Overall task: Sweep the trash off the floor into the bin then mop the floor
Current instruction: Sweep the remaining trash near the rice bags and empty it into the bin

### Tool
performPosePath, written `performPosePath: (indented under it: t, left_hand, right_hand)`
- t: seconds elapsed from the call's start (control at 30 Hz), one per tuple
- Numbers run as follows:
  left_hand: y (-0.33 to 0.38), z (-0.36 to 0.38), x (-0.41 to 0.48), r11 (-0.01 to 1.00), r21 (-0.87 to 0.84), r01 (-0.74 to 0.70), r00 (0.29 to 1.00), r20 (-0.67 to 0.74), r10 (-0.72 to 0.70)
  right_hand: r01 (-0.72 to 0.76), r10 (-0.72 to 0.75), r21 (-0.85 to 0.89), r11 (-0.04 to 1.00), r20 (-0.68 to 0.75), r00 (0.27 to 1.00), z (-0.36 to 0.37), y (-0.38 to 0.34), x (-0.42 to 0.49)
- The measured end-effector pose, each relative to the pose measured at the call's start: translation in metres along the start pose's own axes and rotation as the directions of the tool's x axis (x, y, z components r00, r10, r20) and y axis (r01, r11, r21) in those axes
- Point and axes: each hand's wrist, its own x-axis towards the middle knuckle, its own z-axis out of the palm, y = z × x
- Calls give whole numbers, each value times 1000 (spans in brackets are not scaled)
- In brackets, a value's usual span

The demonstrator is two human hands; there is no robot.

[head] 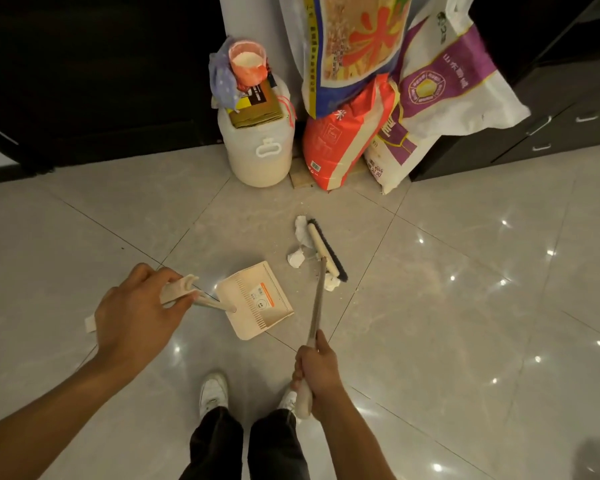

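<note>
White scraps (301, 227) against broom (326, 252), seemingly touching; dustpan (257, 301) near

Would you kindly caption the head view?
Right hand holds a broom beside paper scraps; left hand holds the dustpan nearby.

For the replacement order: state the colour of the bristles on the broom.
Black: the black broom bristles edge the cream plastic broom head; shows best in the head view.

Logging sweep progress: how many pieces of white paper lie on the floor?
4. Far wad at the broom head's far end; small wad left of its middle; near wad at its near end; flat scrap partly hidden behind the left hand, which may hide more.
</note>
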Motion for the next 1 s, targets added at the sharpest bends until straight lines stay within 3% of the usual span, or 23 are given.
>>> performPosePath:
  t: [0.2, 0.5, 0.83, 1.0]
  left_hand:
    - [-20, -2, 10, 1000, -13, 25, 1000, -14, -26]
    - [-34, 22, 42, 999, 1, 45, 997, -63, -45]
    - [-10, 49, 91, 994, 18, 104, 993, -64, -103]
    - [-5, 48, 97, 992, 40, 123, 992, -26, -122]
  right_hand:
    - [41, -52, -72, 997, -160, 986, -13, 19, -15]
    - [70, -78, -53, 996, -184, 980, -29, -27, 19]
    - [57, -69, -292, 955, -31, 997, 14, -61, 46]
    - [20, 4, -463, 886, 52, 999, 40, -18, 19]
